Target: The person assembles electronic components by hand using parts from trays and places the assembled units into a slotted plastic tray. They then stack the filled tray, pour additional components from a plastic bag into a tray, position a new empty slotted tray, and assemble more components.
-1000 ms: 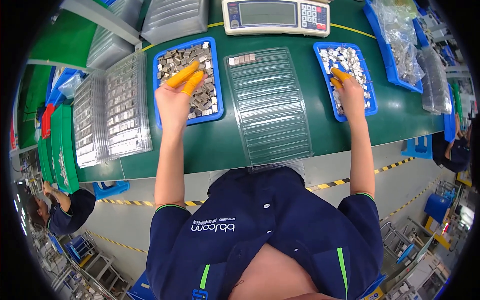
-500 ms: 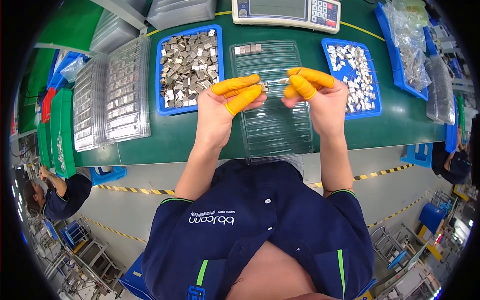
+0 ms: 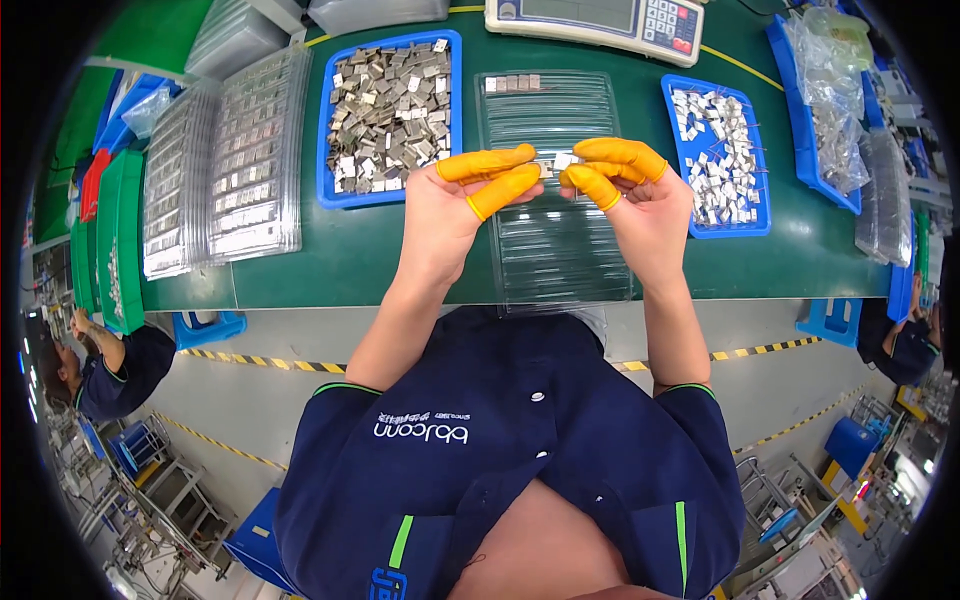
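Yellow finger cots cover the thumb and fingertips of both my hands. My left hand (image 3: 450,205) pinches a small metal shell (image 3: 547,170). Facing it, my right hand (image 3: 645,200) pinches a small white connector (image 3: 564,160). The two parts meet between my fingertips; how far one sits in the other I cannot tell. Beneath my hands lies a clear plastic blister tray (image 3: 560,255) with ridged slots. A short row of finished-looking metal-and-white pieces (image 3: 513,83) rests in its far left corner.
At left stands a blue tray (image 3: 456,90) heaped with metal shells; at right, another blue tray (image 3: 766,205) holds white connectors. Filled clear trays (image 3: 255,150) are stacked far left. A scale (image 3: 600,28) sits at the back. Bagged parts (image 3: 825,70) fill a bin at far right. People sit on both sides.
My hands have come together, closing the gap between the metal shell and the white connector. The whole view has shifted slightly, with the bench appearing a little higher.
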Demonstrator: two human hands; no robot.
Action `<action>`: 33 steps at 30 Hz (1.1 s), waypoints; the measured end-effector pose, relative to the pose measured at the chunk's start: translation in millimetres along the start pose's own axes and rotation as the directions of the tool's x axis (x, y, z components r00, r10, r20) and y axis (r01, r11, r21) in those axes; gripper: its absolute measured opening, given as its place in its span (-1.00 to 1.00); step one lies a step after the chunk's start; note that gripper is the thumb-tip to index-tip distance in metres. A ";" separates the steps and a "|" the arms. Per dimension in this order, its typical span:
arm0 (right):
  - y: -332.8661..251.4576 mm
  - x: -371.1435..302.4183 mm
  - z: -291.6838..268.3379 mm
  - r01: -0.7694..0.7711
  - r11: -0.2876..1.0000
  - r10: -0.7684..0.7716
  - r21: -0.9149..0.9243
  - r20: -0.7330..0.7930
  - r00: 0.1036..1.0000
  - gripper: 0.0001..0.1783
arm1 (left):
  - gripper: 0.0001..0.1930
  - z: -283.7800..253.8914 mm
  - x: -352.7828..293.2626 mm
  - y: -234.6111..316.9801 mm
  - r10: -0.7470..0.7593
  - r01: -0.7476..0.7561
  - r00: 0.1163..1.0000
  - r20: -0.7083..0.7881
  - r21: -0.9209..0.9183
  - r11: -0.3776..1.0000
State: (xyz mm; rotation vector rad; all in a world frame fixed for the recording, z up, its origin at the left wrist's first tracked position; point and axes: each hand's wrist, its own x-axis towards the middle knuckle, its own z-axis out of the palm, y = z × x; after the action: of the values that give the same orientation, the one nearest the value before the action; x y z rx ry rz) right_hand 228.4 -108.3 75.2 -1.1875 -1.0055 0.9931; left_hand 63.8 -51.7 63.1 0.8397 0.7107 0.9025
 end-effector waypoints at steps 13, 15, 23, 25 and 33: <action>-7.4 -2.3 -22.0 -0.168 0.983 0.180 -0.069 0.243 0.953 -0.80 | -0.78 -0.8 -7.9 -2.5 -0.021 0.004 0.996 0.084 0.193 0.981; -4.5 -3.1 -23.2 -0.247 0.968 0.228 0.050 0.247 0.942 -0.80 | -0.79 0.6 -7.9 -6.5 -0.032 0.009 0.993 0.117 0.187 0.982; 10.8 3.0 -27.3 -0.256 0.965 0.257 -0.049 0.341 0.904 -0.61 | -0.79 0.3 -12.1 -1.9 -0.024 -0.008 0.987 0.157 0.198 0.980; 10.5 0.1 -22.6 -0.265 0.963 0.239 0.042 0.320 0.917 -0.64 | -0.79 -1.0 -12.6 -2.6 -0.008 -0.026 0.988 0.154 0.220 0.975; 13.3 0.2 -14.1 -0.530 0.822 0.445 0.207 0.345 0.826 -0.78 | -0.79 -8.2 -12.0 -6.5 -0.151 0.144 0.980 0.130 0.058 0.988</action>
State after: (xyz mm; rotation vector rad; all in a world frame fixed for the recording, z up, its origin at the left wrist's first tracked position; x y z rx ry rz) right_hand 241.1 -110.2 60.6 -1.0909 -0.7330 1.7086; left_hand 54.3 -62.0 55.6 0.8705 0.6702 0.6915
